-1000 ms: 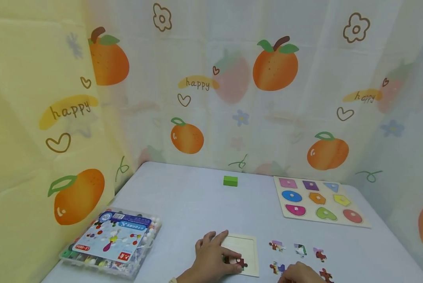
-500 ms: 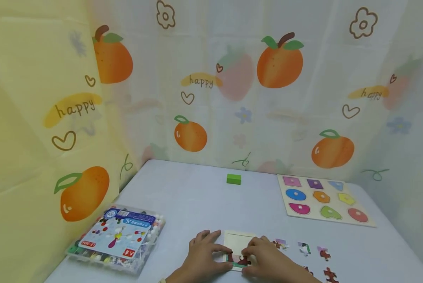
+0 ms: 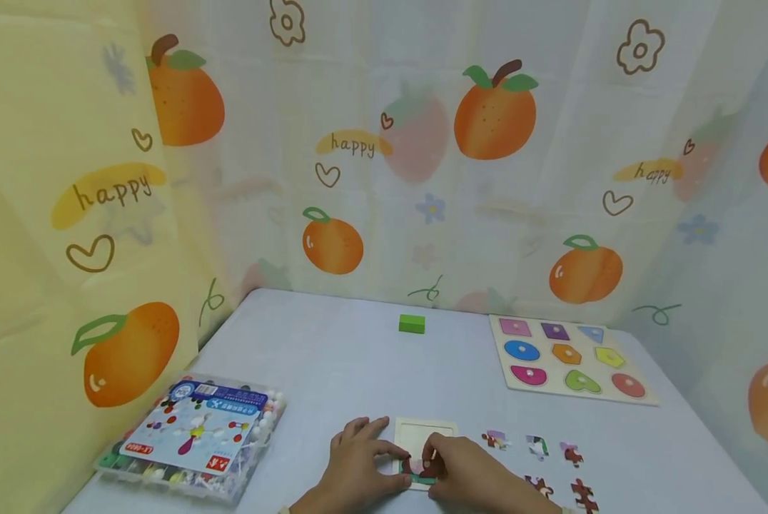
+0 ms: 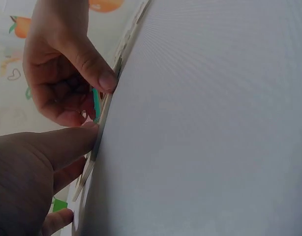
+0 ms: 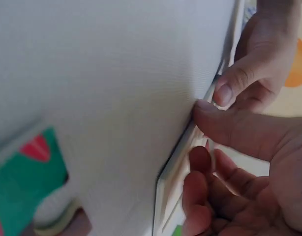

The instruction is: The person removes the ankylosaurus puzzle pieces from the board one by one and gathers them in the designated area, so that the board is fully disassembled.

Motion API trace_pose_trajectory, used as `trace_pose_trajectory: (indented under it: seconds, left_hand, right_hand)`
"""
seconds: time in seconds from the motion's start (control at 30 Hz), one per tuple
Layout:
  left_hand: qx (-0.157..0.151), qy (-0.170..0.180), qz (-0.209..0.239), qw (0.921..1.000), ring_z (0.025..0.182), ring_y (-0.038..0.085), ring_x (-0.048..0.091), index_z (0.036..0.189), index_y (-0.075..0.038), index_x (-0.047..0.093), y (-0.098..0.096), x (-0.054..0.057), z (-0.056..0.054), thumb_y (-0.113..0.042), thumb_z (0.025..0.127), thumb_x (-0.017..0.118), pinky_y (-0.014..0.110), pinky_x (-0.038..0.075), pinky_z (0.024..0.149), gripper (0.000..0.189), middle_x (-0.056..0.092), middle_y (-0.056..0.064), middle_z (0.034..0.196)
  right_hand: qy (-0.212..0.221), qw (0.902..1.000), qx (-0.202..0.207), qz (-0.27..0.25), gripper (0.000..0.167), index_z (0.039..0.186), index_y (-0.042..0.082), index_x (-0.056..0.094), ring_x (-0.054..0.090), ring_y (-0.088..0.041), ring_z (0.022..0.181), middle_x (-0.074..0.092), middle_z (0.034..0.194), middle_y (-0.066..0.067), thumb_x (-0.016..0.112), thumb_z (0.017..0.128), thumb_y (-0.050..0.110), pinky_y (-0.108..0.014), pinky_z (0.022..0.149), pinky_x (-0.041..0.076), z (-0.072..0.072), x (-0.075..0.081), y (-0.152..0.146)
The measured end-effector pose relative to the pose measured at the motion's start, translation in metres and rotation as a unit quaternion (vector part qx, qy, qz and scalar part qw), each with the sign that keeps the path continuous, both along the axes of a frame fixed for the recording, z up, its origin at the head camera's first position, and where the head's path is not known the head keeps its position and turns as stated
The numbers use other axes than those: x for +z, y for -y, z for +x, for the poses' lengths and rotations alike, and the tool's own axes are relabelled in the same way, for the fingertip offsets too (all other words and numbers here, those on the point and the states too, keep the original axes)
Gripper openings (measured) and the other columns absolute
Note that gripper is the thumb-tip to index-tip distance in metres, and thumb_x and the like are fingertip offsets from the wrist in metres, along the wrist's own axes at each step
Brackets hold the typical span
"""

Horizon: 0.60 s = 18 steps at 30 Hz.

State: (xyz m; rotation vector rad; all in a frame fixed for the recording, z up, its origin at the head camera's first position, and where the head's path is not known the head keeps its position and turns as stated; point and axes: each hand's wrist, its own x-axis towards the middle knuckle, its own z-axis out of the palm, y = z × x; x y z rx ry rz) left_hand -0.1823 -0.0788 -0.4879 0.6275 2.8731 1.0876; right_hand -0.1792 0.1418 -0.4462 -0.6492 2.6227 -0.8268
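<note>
A small pale wooden puzzle tray (image 3: 425,424) lies near the table's front, with brown, pink and green jigsaw pieces (image 3: 416,467) along its near side. My left hand (image 3: 357,464) holds the tray's left side, thumb at the near corner and index finger at the pieces. From the right, my right hand (image 3: 477,472) pinches a brown puzzle piece (image 3: 432,468) at the tray's near right corner, its fingers covering much of it. In the left wrist view, the right thumb lies against the tray's edge, close to the left thumb.
Several loose jigsaw pieces (image 3: 538,447) lie right of the tray. Behind them is a shape board (image 3: 577,360) with coloured knobbed shapes. A green block (image 3: 412,324) sits at the back, and a clear plastic case (image 3: 191,435) of molecule-model parts at the left. Fruit-print curtains surround the table.
My right hand has come left from the loose pieces to the tray and now pinches a piece at its near right corner. My left hand stays at the tray's left side.
</note>
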Motion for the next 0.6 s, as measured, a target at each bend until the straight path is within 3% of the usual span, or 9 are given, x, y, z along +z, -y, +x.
trace_pose_trajectory:
  seconds: [0.13,0.3,0.43,0.6]
  left_hand:
    - [-0.004,0.001,0.001,1.0000,0.133,0.041,0.031,0.096,-0.041,0.075,-0.001,0.000,0.001,-0.058,0.072,0.078,0.069,0.020,0.098,0.030,0.048,0.010,0.144]
    - [-0.005,-0.002,-0.004,1.0000,0.133,0.042,0.031,0.096,-0.040,0.075,-0.002,0.000,0.003,-0.059,0.072,0.077,0.070,0.020,0.097,0.031,0.048,0.010,0.145]
    - [-0.002,-0.011,-0.003,0.9999,0.132,0.042,0.031,0.096,-0.040,0.075,-0.002,0.000,0.003,-0.057,0.073,0.078,0.070,0.020,0.097,0.029,0.048,0.010,0.144]
    - [0.005,-0.021,0.001,0.9998,0.132,0.041,0.031,0.095,-0.040,0.075,-0.001,0.000,0.002,-0.054,0.073,0.078,0.069,0.020,0.097,0.026,0.048,0.009,0.144]
  right_hand:
    - [-0.023,0.9996,-0.007,-0.013,0.026,0.091,0.019,0.063,0.051,-0.003,0.066,0.057,0.075,0.016,0.082,0.074,0.015,-0.024,0.062,0.047,0.004,0.003,-0.009]
    - [-0.027,0.9988,-0.041,-0.004,0.024,0.091,0.026,0.065,0.049,-0.009,0.073,0.054,0.079,0.012,0.084,0.076,0.030,-0.027,0.062,0.046,0.019,0.018,-0.046]
    - [0.024,0.9952,-0.094,0.013,0.028,0.095,0.025,0.065,0.048,-0.018,0.085,0.052,0.087,0.005,0.084,0.076,0.029,-0.030,0.071,0.048,0.037,0.023,-0.088]
    - [0.092,0.9852,-0.144,0.006,0.029,0.096,0.016,0.065,0.046,-0.023,0.085,0.049,0.083,-0.003,0.085,0.076,0.020,-0.028,0.066,0.047,0.058,0.016,-0.125]
